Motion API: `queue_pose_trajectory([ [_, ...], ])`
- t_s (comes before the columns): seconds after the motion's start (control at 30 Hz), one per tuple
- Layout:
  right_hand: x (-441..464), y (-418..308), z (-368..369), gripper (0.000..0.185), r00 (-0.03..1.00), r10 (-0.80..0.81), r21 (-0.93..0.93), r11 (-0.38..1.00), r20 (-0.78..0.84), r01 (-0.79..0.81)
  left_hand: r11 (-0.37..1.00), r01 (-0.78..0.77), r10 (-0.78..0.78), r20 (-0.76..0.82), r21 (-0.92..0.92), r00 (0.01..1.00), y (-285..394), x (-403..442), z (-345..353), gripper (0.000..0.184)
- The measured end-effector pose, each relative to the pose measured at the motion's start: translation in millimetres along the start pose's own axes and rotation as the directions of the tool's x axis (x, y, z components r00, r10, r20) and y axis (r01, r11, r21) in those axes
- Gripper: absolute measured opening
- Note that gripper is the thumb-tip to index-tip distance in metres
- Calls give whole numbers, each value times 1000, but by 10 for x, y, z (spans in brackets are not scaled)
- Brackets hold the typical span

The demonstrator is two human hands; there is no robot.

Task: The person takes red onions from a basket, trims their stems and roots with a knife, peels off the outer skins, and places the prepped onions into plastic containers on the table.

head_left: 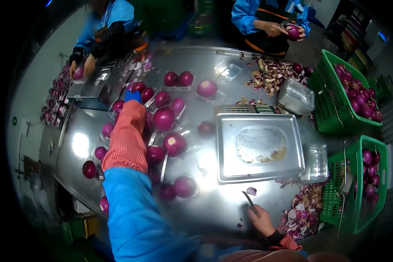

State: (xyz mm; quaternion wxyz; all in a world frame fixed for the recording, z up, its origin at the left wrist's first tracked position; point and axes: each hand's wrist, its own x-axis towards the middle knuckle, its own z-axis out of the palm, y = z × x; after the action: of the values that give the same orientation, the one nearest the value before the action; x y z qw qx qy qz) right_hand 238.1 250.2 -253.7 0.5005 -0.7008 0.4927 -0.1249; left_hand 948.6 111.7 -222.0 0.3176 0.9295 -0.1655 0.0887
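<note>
My left hand [132, 95], in a blue glove, reaches far forward to a red onion [138, 87] among the onions at the table's left side. It is at or touching that onion; its fingers are mostly hidden, so I cannot tell its grip. Below its sleeve, several peeled onions, such as a large red onion [164, 119], sit in pairs in clear plastic trays [179, 134]. My right hand [260, 221] rests low near the front edge, closed around a small dark curved knife [248, 198]. A scrap of onion skin [251, 191] lies just beyond the blade.
A weighing scale [260, 174] stands right of centre, beside stacked clear trays [296, 97]. Green baskets [336, 117] of onions line the right edge. Heaps of onion peelings [305, 209] lie at right. Two co-workers handle onions, one person's hands [275, 29] across the table.
</note>
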Motion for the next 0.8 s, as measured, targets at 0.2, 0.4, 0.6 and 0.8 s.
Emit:
queue_pose_trajectory([
  [0.2, -249, -18, -49, 17, 989, -38, 165, 984, -143, 62, 639, -129, 576, 361, -758, 734, 1892, -1705, -677, 27],
  [0.4, -556, 12, -334, 13, 928, 73, 413, 906, -366, 92, 323, -339, 941, 337, -883, 20, 2993, -4505, -634, 31],
  [0.6, -898, 545, -685, 12, 882, 87, 364, 926, -464, 101, 166, -749, 734, 588, -641, -340, 3573, -6329, -614, 51],
  [0.8, -1382, 630, -1228, 23, 889, 182, 510, 858, -421, 66, 150, -911, 553, 796, -385, -245, 3513, -6851, -92, 29],
])
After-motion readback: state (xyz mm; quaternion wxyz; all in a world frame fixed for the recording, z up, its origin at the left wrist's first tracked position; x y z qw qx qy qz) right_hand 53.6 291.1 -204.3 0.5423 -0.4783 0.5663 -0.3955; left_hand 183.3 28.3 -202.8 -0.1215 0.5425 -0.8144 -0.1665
